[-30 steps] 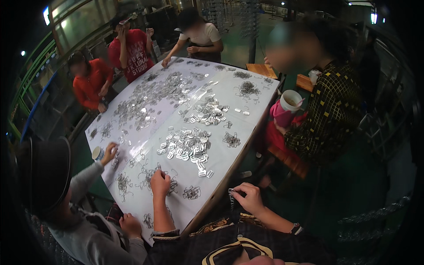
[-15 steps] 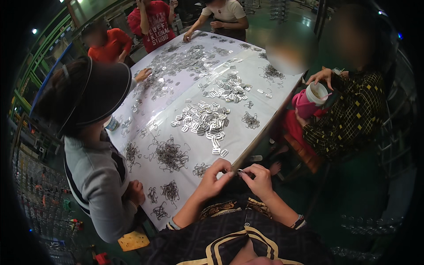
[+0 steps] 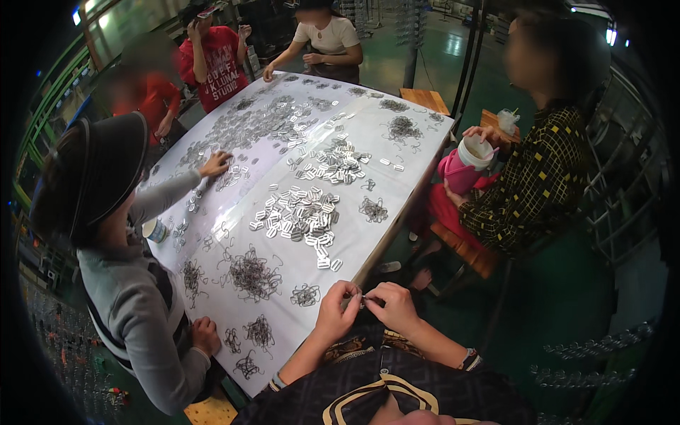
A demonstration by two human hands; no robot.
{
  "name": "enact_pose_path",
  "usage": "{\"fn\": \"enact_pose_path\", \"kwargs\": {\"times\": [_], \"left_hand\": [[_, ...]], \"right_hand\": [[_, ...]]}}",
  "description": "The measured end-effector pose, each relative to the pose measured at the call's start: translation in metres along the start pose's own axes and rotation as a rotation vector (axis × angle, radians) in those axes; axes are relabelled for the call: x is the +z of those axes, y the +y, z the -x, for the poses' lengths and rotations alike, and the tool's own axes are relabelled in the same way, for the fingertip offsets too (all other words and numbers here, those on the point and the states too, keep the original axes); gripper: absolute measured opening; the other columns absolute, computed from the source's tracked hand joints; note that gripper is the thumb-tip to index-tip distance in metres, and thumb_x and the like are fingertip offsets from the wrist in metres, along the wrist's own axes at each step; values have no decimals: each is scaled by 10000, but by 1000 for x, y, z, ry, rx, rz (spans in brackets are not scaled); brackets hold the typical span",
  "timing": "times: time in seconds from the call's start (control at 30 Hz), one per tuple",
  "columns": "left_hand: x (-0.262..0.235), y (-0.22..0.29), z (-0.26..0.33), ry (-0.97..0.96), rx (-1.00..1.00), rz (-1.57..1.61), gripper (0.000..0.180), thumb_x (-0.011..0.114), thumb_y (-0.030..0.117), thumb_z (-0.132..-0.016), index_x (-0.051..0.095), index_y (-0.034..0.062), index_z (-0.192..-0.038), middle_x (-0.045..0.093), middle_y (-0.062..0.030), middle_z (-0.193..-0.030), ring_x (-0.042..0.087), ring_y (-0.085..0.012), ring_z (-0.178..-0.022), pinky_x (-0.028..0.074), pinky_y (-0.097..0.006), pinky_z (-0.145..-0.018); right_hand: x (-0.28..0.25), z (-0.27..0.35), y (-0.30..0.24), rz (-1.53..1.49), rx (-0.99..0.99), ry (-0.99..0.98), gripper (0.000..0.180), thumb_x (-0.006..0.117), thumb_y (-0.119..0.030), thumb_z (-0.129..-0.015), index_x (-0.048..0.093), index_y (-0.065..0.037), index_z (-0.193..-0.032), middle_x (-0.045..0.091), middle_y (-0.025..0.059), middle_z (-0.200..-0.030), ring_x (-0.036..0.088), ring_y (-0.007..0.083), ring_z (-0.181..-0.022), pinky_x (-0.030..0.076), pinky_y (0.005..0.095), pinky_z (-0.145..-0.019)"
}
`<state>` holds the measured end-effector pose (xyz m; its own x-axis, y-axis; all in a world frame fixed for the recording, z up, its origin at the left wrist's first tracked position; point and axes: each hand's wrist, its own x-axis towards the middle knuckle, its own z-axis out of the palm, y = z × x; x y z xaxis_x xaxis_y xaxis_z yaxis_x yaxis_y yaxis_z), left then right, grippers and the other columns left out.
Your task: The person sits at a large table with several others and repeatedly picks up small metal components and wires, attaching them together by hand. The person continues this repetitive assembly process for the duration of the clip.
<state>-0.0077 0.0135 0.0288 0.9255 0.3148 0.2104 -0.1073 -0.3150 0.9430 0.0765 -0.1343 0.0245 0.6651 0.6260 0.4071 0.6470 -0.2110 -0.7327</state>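
Observation:
Close together at the table's near right edge, my left hand (image 3: 338, 309) and my right hand (image 3: 394, 307) both have thumb and fingers pinched. A small piece of metal (image 3: 363, 299) shows between the fingertips, mostly covered and too small to name. The nearest loose parts are a few flat, slotted metal buckles (image 3: 324, 263) just beyond my hands, trailing off a larger buckle pile (image 3: 301, 214). To the left of my left hand lies a small heap of bent dark wire hooks (image 3: 305, 295), with a bigger heap of hooks (image 3: 252, 275) past it.
A white-covered table (image 3: 234, 354) carries several more heaps of buckles and hooks. A co-worker in grey (image 3: 134, 312) reaches over it from the left, near a paper cup (image 3: 154, 230). At right, a seated person (image 3: 545, 177) holds a pink-and-white bucket (image 3: 464, 166). Others stand at the far side.
The whole view has shifted, so the table sits lower and farther left in the picture. My two hands remain pinched together at the table's edge.

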Motion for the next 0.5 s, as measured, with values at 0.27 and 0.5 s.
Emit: {"fn": "enact_pose_path", "kwargs": {"times": [0.27,0.5], "left_hand": [[11,0,13,20,-21,129,87,578,20,-880,566,-10,-961,665,-137,-909,654,-243,-821,509,-333,-738],[14,-7,17,-3,130,82,151,601,-16,-818,537,31,-946,639,-116,-935,614,-278,-866,472,-356,-793]], "right_hand": [[-6,7,5,-93,-7,-42,129,764,-96,-719,681,-31,-792,628,85,-715,613,263,-670,488,359,-620],[-19,10,30,-274,116,27,76,714,-72,-783,716,-14,-832,679,93,-767,656,189,-704,501,291,-640]]}}
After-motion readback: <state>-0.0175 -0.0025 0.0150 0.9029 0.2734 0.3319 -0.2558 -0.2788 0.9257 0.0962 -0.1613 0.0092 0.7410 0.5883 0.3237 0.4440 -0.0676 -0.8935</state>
